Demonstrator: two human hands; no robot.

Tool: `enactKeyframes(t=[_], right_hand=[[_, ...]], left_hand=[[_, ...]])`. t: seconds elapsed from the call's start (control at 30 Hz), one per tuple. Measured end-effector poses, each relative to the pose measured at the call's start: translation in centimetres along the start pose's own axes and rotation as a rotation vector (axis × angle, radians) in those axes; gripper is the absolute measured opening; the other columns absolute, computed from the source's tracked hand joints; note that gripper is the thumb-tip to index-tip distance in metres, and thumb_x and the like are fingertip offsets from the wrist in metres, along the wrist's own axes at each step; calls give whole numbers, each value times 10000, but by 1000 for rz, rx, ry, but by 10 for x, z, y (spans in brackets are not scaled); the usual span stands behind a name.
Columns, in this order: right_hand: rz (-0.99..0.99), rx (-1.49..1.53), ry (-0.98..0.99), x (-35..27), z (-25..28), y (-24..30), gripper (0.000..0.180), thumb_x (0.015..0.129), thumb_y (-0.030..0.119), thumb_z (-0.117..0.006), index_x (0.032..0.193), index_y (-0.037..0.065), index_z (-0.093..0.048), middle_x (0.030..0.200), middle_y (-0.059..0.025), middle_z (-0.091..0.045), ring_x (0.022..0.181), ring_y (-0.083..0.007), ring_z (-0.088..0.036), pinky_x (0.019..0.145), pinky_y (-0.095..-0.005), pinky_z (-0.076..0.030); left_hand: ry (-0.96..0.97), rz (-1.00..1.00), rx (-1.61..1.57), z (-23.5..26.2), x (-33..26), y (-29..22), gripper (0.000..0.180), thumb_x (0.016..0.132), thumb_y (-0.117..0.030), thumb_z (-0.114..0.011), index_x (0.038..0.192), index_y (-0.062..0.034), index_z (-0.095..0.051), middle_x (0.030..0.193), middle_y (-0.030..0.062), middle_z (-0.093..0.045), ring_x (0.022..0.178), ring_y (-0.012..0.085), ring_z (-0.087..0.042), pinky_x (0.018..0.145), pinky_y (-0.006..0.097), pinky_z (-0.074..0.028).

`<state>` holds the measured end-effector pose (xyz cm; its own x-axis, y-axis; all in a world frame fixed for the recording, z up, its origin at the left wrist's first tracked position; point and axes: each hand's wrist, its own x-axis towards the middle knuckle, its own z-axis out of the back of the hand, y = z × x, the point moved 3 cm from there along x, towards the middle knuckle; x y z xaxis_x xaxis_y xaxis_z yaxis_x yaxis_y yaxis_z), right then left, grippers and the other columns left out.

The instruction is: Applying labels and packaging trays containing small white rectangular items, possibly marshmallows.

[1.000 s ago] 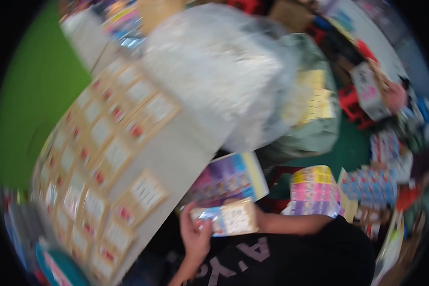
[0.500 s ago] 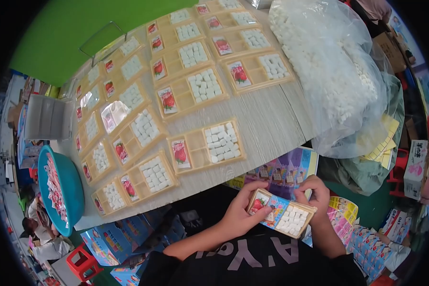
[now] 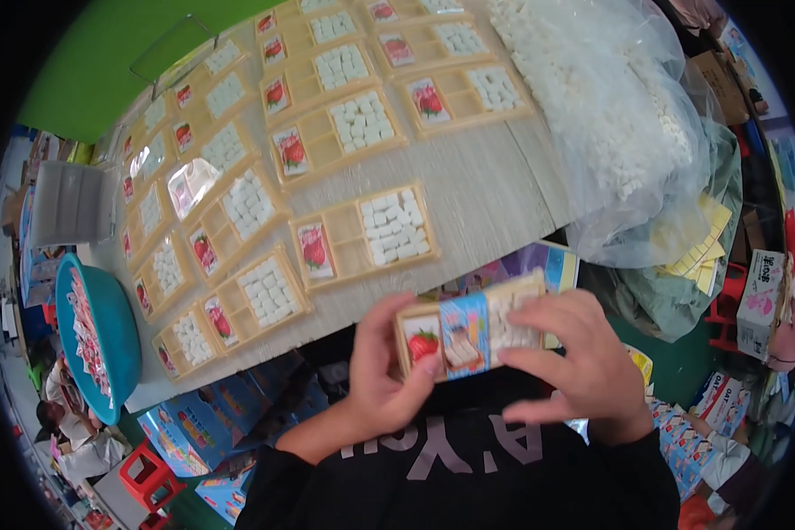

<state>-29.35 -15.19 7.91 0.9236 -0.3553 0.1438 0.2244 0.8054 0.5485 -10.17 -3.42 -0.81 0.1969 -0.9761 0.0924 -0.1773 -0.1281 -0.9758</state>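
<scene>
Pack (image 3: 465, 336): gripped in left hand (image 3: 384, 364) | right hand (image 3: 574, 360): spread over it | tabletop (image 3: 495, 208): edge just beyond, room at right

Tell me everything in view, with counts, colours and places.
Held tray: one, tan, lower centre
Printed band: one, blue, across held tray's middle
Table: one, grey, centre
Table trays: over a dozen, tan, on table
Small pieces: many, white, in trays
Strawberry packets: many, red and white, in trays
Clear bag: one, clear with white contents, table's right
Sack: one, dull green, below clear bag
Sheets: several, yellow, right
Basin: one, teal, left
Wrapped packets: many, pink and white, in basin
Bin: one, grey, left
Stools: at least two, red, lower left and right
Cartons: several, blue, lower left
Panel: one, green, upper left
Left hand: one, bare, gripping held tray's left end
Right hand: one, bare, fingers spread at its right end
</scene>
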Motion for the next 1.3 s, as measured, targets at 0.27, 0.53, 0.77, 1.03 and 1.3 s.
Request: enactKeyframes(t=[0.27, 0.53, 0.77, 1.03, 1.3], right_hand=[[51, -103, 25, 38, 6, -13, 542, 666, 255, -823, 1140, 93, -616, 1309, -193, -579, 1195, -396, -559, 1007, -478, -421], [45, -186, -133, 45, 24, -81, 494, 737, 193, -801, 1177, 71, -611, 1302, -174, -598, 1138, -350, -585, 984, -443, -435], [-214, -301, -80, 61, 18, -86, 442, 826, 227, -750, 1190, 47, -576, 1304, -184, -544, 1256, -407, -470, 1076, -465, -369], [-119, -269, -460, -40, -31, -85, 182, 801, 47, -722, 978, 50, -679, 1042, -115, -679, 963, -295, -629, 823, -391, -488], [-310, -148, -42, -103, -113, -79, 329, 744, 236, -795, 1004, 86, -660, 1102, -94, -617, 1020, -297, -602, 872, -418, -475]], left_hand=[[-79, 5, -32, 5, 16, -19, 643, 934, 18, -544, 1492, 25, -226, 1364, 197, -461, 1231, 231, -541, 1038, 352, -437], [-82, -193, 127, 12, -8, 17, 459, 920, -43, -562, 1340, 35, -395, 1230, 214, -518, 815, 202, -618, 730, 290, -527], [134, 75, 544, 3, 2, 72, 259, 899, -40, -620, 1154, -1, -606, 1059, 141, -615, 753, 206, -621, 667, 285, -514], [211, -141, 932, -26, 49, 109, 276, 890, -180, -663, 1137, -67, -615, 1134, 154, -631, 1035, 362, -624, 877, 446, -499], [354, -311, 1058, -64, 48, 144, 562, 845, -303, -713, 1372, -173, -567, 1456, 166, -416, 1379, 366, -368, 1091, 565, -325]])
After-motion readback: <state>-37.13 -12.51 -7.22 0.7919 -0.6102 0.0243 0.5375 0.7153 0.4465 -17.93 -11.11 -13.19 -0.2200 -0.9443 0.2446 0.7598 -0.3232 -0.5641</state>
